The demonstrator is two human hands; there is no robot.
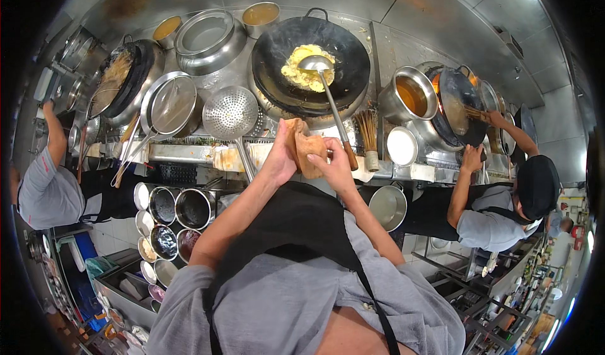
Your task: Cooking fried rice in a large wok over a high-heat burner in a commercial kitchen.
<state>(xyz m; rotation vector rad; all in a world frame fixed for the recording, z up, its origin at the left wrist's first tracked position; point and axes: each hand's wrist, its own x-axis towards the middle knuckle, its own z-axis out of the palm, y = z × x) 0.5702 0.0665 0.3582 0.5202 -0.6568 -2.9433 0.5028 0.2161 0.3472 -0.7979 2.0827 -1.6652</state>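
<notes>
My left hand (279, 159) and my right hand (334, 163) hold a folded, brown-stained cloth (309, 153) between them, in front of the stove's near edge. Beyond them a black wok (269, 62) holds yellow scrambled egg (302, 78). The bowl of a steel ladle (316, 63) rests on the egg. Its wooden-ended handle slants down past the wok's rim, close beside my right hand. Left of my left hand lies a perforated steel skimmer (230, 111), its handle pointing toward me. A bamboo wok brush (368, 140) is to the right of the ladle's handle.
Round mesh strainers (174, 102) and a lidded steel pot (204, 36) are at left; a pot of amber liquid (410, 95) is at right. A co-worker (491, 204) handles another wok (456, 109). Another person (52, 185) is at far left. Several pots (193, 208) are below left.
</notes>
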